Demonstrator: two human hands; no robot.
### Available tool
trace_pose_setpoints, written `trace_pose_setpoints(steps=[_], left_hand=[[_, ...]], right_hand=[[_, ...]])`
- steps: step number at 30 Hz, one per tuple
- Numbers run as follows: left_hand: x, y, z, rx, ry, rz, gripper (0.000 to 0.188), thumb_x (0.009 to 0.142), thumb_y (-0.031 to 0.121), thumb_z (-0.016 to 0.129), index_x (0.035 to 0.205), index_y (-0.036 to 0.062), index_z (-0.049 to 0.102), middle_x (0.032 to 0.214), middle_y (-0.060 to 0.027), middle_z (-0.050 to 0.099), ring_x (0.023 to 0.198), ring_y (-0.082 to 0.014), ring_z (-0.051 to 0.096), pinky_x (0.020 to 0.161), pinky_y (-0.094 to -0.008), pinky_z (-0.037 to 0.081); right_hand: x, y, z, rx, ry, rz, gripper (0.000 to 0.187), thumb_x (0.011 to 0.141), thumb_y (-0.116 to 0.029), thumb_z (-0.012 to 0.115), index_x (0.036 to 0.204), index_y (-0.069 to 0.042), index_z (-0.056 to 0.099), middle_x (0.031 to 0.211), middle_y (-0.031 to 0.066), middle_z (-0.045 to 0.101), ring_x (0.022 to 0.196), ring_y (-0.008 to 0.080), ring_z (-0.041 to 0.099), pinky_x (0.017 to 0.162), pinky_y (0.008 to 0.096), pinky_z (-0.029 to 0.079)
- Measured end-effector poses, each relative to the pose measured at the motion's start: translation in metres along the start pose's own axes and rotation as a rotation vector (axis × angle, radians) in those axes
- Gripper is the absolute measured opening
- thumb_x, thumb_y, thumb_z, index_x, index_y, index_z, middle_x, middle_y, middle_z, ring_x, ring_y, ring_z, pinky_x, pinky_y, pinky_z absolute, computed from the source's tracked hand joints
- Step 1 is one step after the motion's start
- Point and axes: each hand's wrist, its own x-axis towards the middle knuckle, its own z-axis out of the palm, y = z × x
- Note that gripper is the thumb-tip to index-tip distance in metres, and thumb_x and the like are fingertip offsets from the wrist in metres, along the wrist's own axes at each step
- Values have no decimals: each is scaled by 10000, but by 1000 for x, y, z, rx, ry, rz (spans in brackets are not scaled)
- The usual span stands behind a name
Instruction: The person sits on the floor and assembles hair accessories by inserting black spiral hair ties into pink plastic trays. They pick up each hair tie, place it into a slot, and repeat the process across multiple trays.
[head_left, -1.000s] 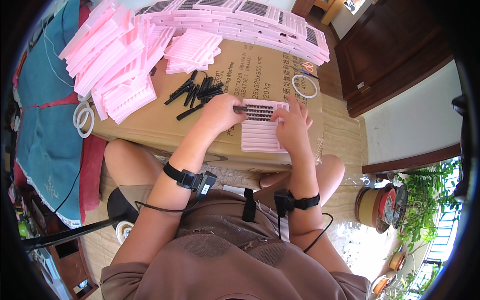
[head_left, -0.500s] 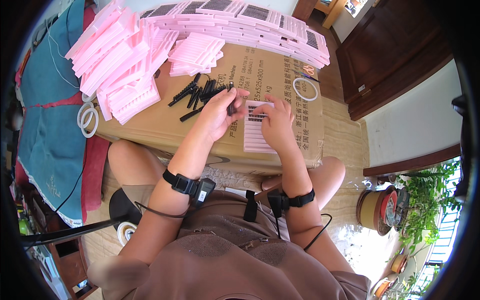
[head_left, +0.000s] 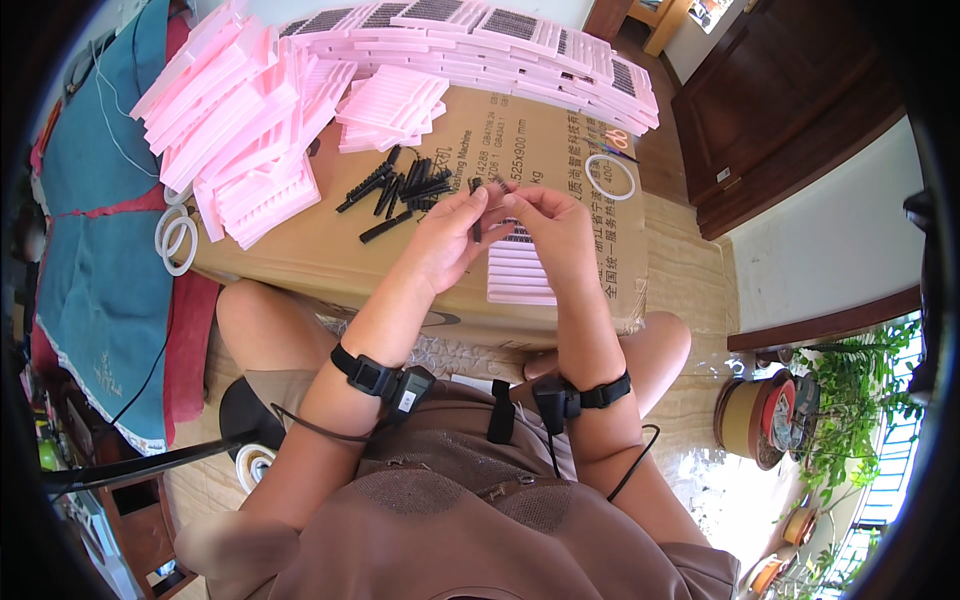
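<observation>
My hands meet above the far end of a pink ridged tray [head_left: 520, 285], which lies on the cardboard box. My left hand [head_left: 450, 232] is closed on a short black lash strip [head_left: 476, 205]. Facing it, my right hand [head_left: 558, 228] pinches, its thumb and forefinger at a thin dark fringed piece [head_left: 502, 185] between the two hands; whether this is part of the same strip is hard to make out. Dark rows show on the tray's far part, partly hidden under my right hand. Left of my left hand lies a loose pile of black strips [head_left: 372, 188].
Empty-looking pink trays [head_left: 240, 120] lean in a tall heap at left, with a smaller stack [head_left: 395, 108] beside it. Trays with dark rows [head_left: 515, 28] line the box's back edge. A white ring [head_left: 632, 180] and orange-handled scissors [head_left: 616, 138] lie at right.
My right hand has lifted off the tray's dark rows and come up and left to my left hand. My left hand has shifted slightly right, and the fingertips now meet.
</observation>
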Motion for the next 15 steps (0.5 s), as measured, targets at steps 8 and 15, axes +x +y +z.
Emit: trace_pose_setpoints(steps=[8, 15], left_hand=[[0, 16, -19, 1071, 118, 96, 263, 1051, 220, 568, 1172, 19, 686, 894, -59, 714, 806, -105, 658, 740, -268, 527], [0, 10, -23, 1388, 11, 59, 220, 922, 98, 678, 1103, -23, 712, 949, -132, 750, 819, -144, 684, 762, -301, 542]], right_hand=[[-12, 7, -39, -730, 201, -31, 151, 813, -202, 804, 927, -103, 806, 959, 86, 739, 940, 273, 660, 871, 416, 505], [-30, 30, -31, -1061, 131, -188, 87, 856, -228, 764, 915, -165, 776, 1497, 136, 502, 1389, 381, 372, 1110, 552, 254]])
